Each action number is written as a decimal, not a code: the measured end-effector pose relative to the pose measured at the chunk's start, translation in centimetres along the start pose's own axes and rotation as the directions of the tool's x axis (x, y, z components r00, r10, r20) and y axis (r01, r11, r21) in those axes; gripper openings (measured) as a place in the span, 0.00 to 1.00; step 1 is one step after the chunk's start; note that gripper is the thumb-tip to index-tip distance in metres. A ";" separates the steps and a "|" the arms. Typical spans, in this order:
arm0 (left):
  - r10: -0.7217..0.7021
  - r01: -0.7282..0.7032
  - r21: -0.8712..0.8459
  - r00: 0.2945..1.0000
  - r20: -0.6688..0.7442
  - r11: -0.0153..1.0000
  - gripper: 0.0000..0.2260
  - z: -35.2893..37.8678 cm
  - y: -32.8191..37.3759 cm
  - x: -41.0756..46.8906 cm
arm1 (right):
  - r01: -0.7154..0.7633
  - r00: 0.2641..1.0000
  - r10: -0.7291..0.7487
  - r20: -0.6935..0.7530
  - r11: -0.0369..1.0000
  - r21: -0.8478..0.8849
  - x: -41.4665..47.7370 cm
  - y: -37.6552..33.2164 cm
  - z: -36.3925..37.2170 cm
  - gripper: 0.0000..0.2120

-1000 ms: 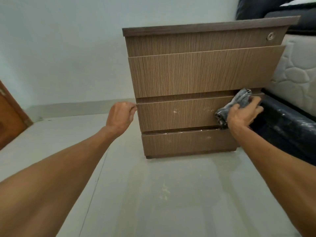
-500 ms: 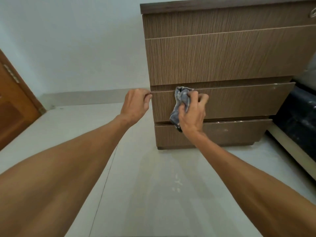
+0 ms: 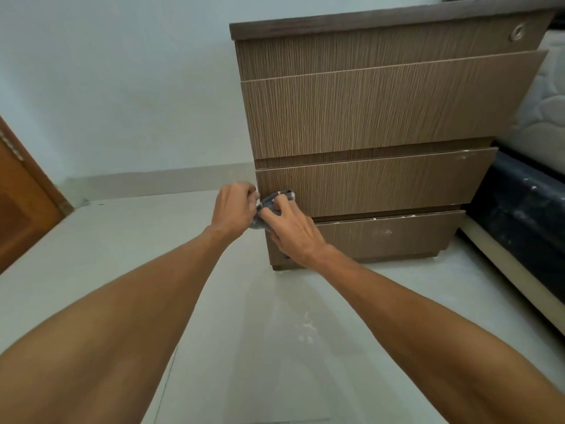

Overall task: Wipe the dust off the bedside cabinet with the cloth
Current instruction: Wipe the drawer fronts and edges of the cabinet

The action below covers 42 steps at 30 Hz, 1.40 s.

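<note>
Both grips meet on a bunched grey cloth (image 3: 276,203) at the centre of the frame: the right hand (image 3: 290,231) presses it with fingers curled over the wad, while the left hand (image 3: 234,208) pinches its near edge between thumb and fingertips, apparently regathering or refolding the rag before another pass. The cloth sits against the left end of the middle drawer front (image 3: 373,182) of the bedside cabinet (image 3: 388,111), low on the unit, which suggests the work is on the drawer faces rather than the top. Pale specks remain along the upper edge of the bottom drawer (image 3: 388,232) and near the right end of the middle drawer, so that section likely wants more wiping.

The wood-grain cabinet fills the upper right of the frame, standing on a pale tiled floor (image 3: 214,301) with whitish flecks just in front of it. A round metal lock (image 3: 517,33) marks the top panel. A quilted mattress (image 3: 541,102) and dark bed base (image 3: 526,209) run down the right edge; a brown door (image 3: 21,203) shows at far left.

No brand, label or legible writing appears anywhere.
</note>
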State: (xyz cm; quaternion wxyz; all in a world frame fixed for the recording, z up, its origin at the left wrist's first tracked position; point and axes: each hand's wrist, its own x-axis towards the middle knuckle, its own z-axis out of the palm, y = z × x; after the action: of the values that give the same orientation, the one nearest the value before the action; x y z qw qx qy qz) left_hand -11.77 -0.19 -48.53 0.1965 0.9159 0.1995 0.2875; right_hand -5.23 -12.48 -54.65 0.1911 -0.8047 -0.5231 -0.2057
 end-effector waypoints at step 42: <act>-0.505 0.513 -0.033 0.853 0.135 0.858 0.19 7.3 2.2 -5.9 | -0.794 0.585 0.803 -0.117 0.596 0.123 -15.2 17.1 -9.2 0.16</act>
State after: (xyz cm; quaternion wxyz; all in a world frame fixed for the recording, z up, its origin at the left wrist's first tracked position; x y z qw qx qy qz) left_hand -11.22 -6.71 -55.67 0.3081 0.8391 0.4124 0.1758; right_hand 3.69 -35.35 -56.56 0.3274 -0.9286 -0.0951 -0.1468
